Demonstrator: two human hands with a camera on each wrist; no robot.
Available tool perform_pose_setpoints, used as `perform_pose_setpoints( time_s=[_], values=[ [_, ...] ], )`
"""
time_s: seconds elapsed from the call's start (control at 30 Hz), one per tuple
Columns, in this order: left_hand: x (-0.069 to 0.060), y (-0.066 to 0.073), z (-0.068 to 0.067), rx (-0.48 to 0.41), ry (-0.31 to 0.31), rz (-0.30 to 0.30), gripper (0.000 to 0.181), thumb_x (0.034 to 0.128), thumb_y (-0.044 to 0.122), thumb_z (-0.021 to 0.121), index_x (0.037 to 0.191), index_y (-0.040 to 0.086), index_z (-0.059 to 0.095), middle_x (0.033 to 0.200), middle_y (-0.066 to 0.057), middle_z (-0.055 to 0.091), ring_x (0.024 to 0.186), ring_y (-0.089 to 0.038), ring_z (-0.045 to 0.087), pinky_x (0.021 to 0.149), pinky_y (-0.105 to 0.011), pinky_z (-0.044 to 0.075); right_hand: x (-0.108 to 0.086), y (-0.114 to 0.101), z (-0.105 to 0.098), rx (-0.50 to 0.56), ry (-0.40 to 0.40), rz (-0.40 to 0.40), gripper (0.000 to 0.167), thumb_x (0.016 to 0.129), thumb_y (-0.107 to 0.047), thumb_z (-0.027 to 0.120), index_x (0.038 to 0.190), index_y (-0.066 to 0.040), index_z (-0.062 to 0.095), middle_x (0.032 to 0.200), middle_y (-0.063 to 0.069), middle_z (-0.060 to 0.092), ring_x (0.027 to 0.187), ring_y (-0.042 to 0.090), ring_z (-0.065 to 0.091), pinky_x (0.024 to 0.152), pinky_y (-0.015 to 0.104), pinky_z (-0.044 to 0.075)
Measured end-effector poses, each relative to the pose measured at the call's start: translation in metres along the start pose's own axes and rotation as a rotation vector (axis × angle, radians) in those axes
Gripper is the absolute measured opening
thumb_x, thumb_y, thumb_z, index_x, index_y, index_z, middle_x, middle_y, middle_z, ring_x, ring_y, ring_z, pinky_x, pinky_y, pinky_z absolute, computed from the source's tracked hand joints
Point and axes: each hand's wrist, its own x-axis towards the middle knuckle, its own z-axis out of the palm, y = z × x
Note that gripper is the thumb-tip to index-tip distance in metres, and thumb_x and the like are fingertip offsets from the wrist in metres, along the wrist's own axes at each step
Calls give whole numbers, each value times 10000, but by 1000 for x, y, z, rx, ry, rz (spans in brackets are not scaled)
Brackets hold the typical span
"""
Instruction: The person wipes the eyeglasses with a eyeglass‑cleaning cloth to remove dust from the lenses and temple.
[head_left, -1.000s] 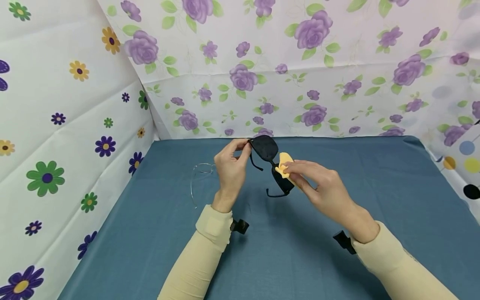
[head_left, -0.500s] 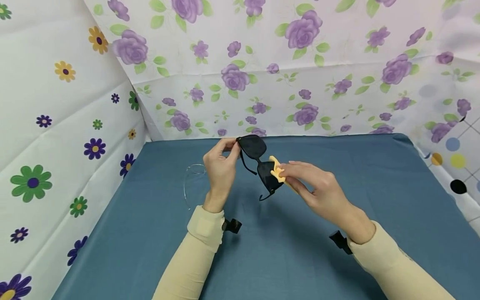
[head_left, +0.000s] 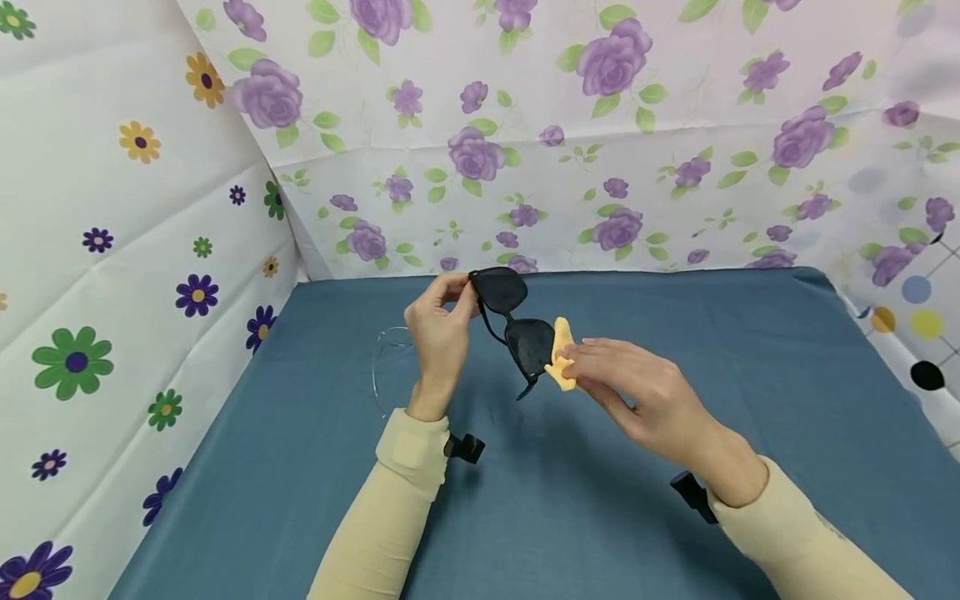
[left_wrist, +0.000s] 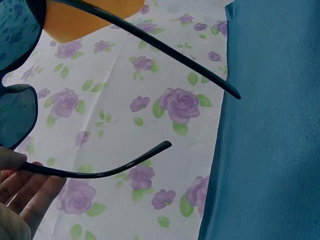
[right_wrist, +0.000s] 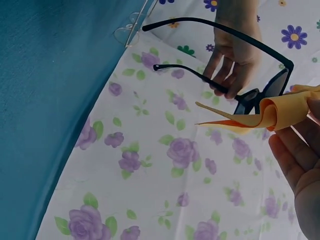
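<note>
My left hand (head_left: 441, 329) pinches a pair of black sunglasses (head_left: 501, 289) near the hinge of one lens, holding them tilted above the table with both temples unfolded. In the left wrist view, the fingers (left_wrist: 37, 192) grip the base of one temple (left_wrist: 100, 174). My right hand (head_left: 637, 387) pinches a folded yellow cloth (head_left: 561, 354) beside the outer edge of the lower lens. From the right wrist view, the cloth (right_wrist: 280, 111) looks bunched between thumb and fingers, in front of part of the sunglasses (right_wrist: 276, 82). Whether it touches the lens I cannot tell.
A pair of thin clear-framed eyeglasses (head_left: 377, 367) lies on the blue-covered table (head_left: 555, 508), left of and partly behind the left hand. Floral cloth walls (head_left: 420, 108) rise at the back and the left side.
The cloth has shifted from across the lower lens to its outer edge, baring more of that lens. The sunglasses have turned a little in the left hand.
</note>
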Motion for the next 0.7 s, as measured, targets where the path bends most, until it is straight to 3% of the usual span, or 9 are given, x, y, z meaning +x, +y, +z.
perform_pose_setpoints(
  time_s=[0.27, 0.5, 0.7],
  values=[
    [0, -1, 1, 65, 28, 37, 88, 976, 29, 722, 1015, -11, 790, 830, -131, 755, 740, -238, 712, 595, -326, 562, 2, -11, 6, -93, 3, -27, 344, 1125, -266, 498, 1172, -39, 752, 1187, 152, 754, 1057, 302, 743, 1116, 333, 467],
    [-2, 0, 5, 112, 43, 124, 71, 963, 14, 733, 1002, -11, 787, 844, -144, 756, 771, -275, 725, 633, -429, 585, 3, -16, 14, -69, 2, -50, 328, 1128, -242, 497, 1166, -44, 756, 1199, 142, 751, 1074, 283, 740, 1082, 379, 502],
    [-3, 0, 6, 108, 59, 119, 65, 953, -17, 725, 982, -15, 783, 816, -145, 746, 740, -273, 715, 662, -413, 588, 3, -20, 20, -44, 27, -45, 319, 1124, -226, 507, 1168, -30, 755, 1209, 154, 747, 1099, 310, 733, 1071, 368, 510]
  ],
)
